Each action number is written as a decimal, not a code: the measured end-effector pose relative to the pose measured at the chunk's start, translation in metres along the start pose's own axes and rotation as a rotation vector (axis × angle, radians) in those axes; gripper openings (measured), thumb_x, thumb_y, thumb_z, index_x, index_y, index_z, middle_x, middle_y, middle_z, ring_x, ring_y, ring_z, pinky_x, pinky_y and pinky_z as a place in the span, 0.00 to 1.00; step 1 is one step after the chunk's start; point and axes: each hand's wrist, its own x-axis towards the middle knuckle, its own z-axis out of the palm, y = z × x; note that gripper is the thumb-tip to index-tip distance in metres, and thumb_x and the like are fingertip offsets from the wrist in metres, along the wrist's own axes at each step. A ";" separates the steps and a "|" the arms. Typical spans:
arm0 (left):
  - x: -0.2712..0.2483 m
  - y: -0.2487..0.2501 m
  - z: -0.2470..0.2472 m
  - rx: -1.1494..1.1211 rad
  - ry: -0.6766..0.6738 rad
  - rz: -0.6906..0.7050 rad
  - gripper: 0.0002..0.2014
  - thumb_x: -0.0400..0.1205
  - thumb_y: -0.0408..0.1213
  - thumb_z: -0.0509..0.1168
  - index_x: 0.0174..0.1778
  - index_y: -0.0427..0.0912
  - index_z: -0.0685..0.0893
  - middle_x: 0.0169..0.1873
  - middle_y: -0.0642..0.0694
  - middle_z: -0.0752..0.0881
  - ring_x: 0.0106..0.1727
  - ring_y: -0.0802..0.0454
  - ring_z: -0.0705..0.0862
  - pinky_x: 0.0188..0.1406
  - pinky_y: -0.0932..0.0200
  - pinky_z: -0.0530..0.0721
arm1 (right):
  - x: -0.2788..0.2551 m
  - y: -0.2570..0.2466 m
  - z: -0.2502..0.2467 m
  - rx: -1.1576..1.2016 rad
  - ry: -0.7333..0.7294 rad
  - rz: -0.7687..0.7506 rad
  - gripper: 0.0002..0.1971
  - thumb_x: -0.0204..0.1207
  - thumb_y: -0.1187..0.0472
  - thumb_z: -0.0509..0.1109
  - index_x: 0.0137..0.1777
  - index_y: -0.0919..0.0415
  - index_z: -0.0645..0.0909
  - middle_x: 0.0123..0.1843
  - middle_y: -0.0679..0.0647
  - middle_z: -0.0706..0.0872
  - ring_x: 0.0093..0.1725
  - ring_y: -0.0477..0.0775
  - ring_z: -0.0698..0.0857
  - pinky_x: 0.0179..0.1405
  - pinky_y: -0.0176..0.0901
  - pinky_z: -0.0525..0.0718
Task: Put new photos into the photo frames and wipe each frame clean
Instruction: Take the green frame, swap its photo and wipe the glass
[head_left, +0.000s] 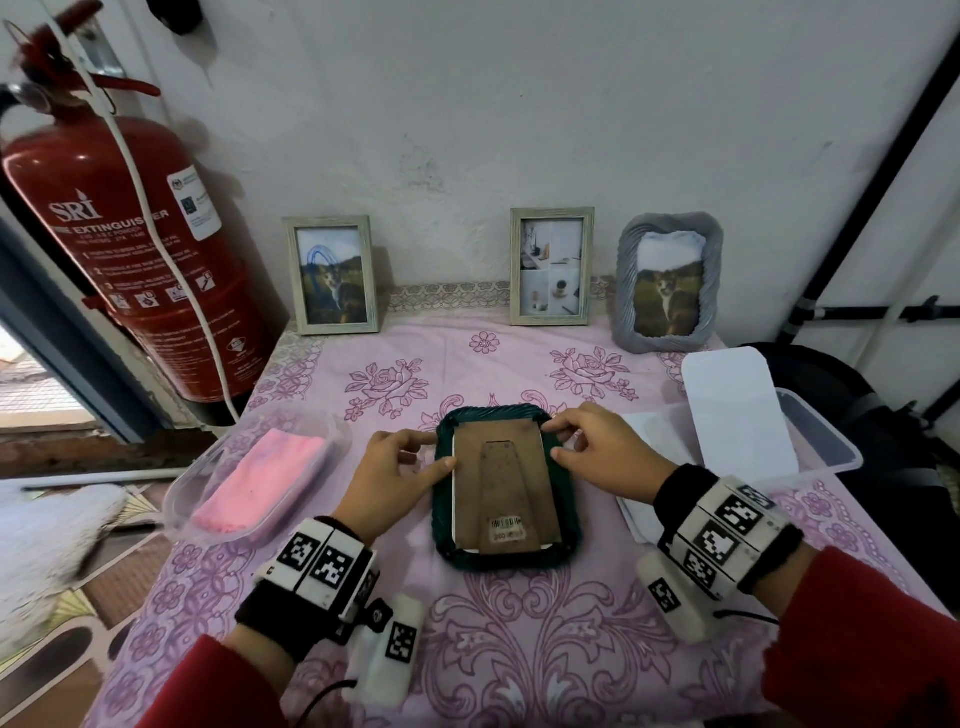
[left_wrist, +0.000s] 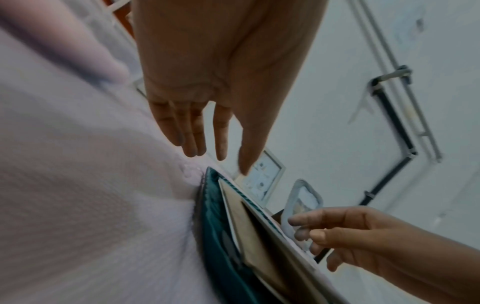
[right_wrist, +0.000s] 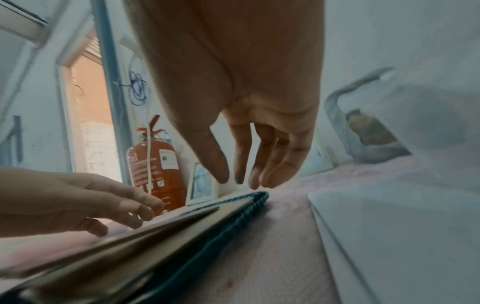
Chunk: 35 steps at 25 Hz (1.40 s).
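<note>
I'm seeing the table (head_left: 545, 358) with its pink floral cloth filling most of the head view, and a red fire extinguisher (head_left: 140, 249) leaning at far left. At near left a clear tray (head_left: 179, 488) is holding a pink cloth (head_left: 265, 480); at right a clear bin (head_left: 826, 441) with a white lid (head_left: 737, 410) leaning on it. Three frames are standing along the far wall: left wooden frame (head_left: 331, 275), middle wooden frame (head_left: 551, 266), grey wavy frame (head_left: 669, 283).

The green frame (head_left: 506, 488) is lying face down at centre, brown backing board (head_left: 506, 483) up, directly between my hands.

Left hand (head_left: 387, 478) is sitting at the frame's left edge, fingers relaxed and fairly straight, tips reaching the far-left corner, thumb on the left rim. Right hand (head_left: 597, 452) is at the far-right corner, fingers loosely bent, tips touching the rim. Neither hand is gripping anything. In the wrist views the backing board is looking lifted off the frame.
</note>
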 end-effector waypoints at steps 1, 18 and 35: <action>-0.008 0.002 -0.003 0.006 0.021 0.007 0.15 0.75 0.38 0.73 0.57 0.41 0.84 0.52 0.43 0.81 0.50 0.49 0.83 0.54 0.60 0.80 | -0.007 -0.001 -0.004 -0.007 0.014 -0.019 0.10 0.74 0.64 0.70 0.55 0.59 0.84 0.43 0.48 0.78 0.38 0.41 0.77 0.44 0.31 0.74; -0.099 0.014 0.040 0.229 0.207 -0.077 0.26 0.66 0.60 0.74 0.47 0.45 0.74 0.42 0.52 0.75 0.47 0.53 0.75 0.43 0.63 0.71 | -0.081 -0.023 0.027 -0.130 -0.013 0.020 0.11 0.71 0.59 0.74 0.52 0.54 0.79 0.45 0.47 0.76 0.47 0.47 0.77 0.47 0.36 0.77; -0.092 0.006 0.042 -0.129 0.156 -0.111 0.21 0.64 0.41 0.81 0.40 0.44 0.74 0.30 0.51 0.75 0.28 0.59 0.71 0.25 0.76 0.72 | -0.081 -0.025 0.030 0.023 0.025 0.012 0.19 0.65 0.73 0.72 0.52 0.52 0.75 0.34 0.49 0.80 0.32 0.42 0.77 0.32 0.35 0.77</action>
